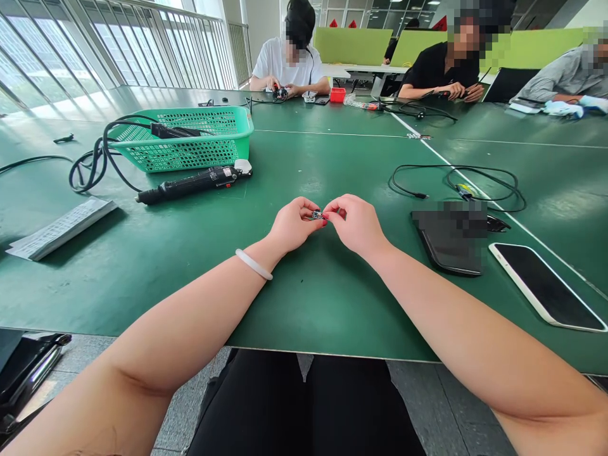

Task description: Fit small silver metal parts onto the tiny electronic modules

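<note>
Between my fingertips is a small silvery and dark part (317, 215), too small to name, held just above the green table (304, 297). My left hand (293, 227), with a white bangle on its wrist, pinches the part between thumb and fingers from the left. From the right, the thumb and forefinger of my right hand (355, 225) close together at the part's edge. Both hands meet over the near middle of the table. The fingertips cover much of the part.
Far left stands a green basket (190, 149) with a black corded tool; an electric screwdriver (194, 183) lies before it. A folded paper stack (61, 228) is at left. Right are a black case (449, 240), a phone (546, 285) and a cable (484, 170). Several people sit opposite.
</note>
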`<control>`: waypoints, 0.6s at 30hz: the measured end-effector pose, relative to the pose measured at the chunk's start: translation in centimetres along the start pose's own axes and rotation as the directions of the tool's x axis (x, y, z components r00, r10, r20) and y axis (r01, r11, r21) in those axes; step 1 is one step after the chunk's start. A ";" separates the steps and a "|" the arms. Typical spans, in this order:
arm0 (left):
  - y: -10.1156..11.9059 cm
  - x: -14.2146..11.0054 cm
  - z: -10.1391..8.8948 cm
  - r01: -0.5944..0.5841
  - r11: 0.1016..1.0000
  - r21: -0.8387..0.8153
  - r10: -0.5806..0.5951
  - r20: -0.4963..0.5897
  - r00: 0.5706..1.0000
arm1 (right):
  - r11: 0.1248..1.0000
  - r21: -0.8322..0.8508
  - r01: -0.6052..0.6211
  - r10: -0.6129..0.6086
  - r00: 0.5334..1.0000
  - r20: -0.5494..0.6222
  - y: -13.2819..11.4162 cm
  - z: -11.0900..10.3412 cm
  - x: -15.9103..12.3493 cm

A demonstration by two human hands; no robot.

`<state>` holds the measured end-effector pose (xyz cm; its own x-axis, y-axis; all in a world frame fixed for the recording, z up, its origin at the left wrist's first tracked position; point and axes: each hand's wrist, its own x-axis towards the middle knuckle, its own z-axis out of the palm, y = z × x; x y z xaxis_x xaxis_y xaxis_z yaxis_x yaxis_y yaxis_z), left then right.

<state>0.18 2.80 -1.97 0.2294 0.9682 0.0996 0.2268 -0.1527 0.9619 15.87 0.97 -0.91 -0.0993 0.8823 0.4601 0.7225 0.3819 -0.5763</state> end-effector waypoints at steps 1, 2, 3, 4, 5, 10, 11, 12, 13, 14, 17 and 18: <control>0.1 0.0 0.0 -0.009 1.000 0.011 0.009 0.006 1.000 | 1.000 0.010 0.000 0.000 1.000 0.007 -0.1 0.1 0.0; 0.1 -0.1 0.0 -0.014 1.000 0.018 0.013 0.012 1.000 | 1.000 0.022 -0.004 0.004 1.000 0.011 -0.2 0.1 -0.1; 0.2 -0.1 0.1 -0.016 1.000 0.022 0.016 0.014 1.000 | 0.999 0.033 -0.010 0.009 1.000 0.012 -0.2 0.1 -0.1; 0.2 -0.1 0.1 -0.017 1.000 0.022 0.017 0.015 1.000 | 0.999 0.044 -0.015 0.015 1.000 0.012 -0.1 0.1 -0.1; 0.2 -0.1 0.1 -0.017 1.000 0.017 0.017 0.014 1.000 | 0.998 0.052 -0.019 0.019 1.000 0.012 -0.1 0.1 -0.1; 0.2 -0.1 0.1 -0.015 1.000 -0.027 0.015 0.016 1.000 | 0.995 0.090 -0.030 0.030 1.000 0.001 -0.2 -0.1 -0.1; 0.2 -0.1 0.1 -0.010 0.999 -0.041 0.011 0.019 1.000 | 0.995 0.097 -0.033 0.034 0.999 -0.002 -0.2 -0.2 -0.1; 0.3 -0.1 0.2 -0.002 0.998 -0.060 0.004 0.022 1.000 | 0.994 0.102 -0.038 0.039 0.999 -0.008 -0.3 -0.2 -0.2; 0.3 -0.2 0.2 0.008 0.996 -0.085 -0.006 0.025 1.000 | 0.994 0.104 -0.041 0.042 0.999 -0.013 -0.3 -0.3 -0.2; 0.4 -0.2 0.2 0.021 0.993 -0.116 -0.018 0.026 1.000 | 0.994 0.105 -0.043 0.046 0.999 -0.019 -0.4 -0.3 -0.2; 0.5 -0.2 0.3 0.075 0.970 -0.232 -0.066 0.046 0.997 | 0.994 0.096 -0.053 0.055 0.998 -0.019 -0.5 -0.4 -0.2; 0.6 -0.3 0.3 0.096 0.959 -0.266 -0.084 0.057 0.995 | 0.994 0.091 -0.059 0.060 0.998 -0.008 -0.5 -0.5 -0.1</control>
<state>0.56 2.39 -1.50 0.2632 0.9647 0.0040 -0.0119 -0.0009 0.9999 15.88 0.54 -0.35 -0.0508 0.9013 0.4302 0.6615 0.3531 -0.6616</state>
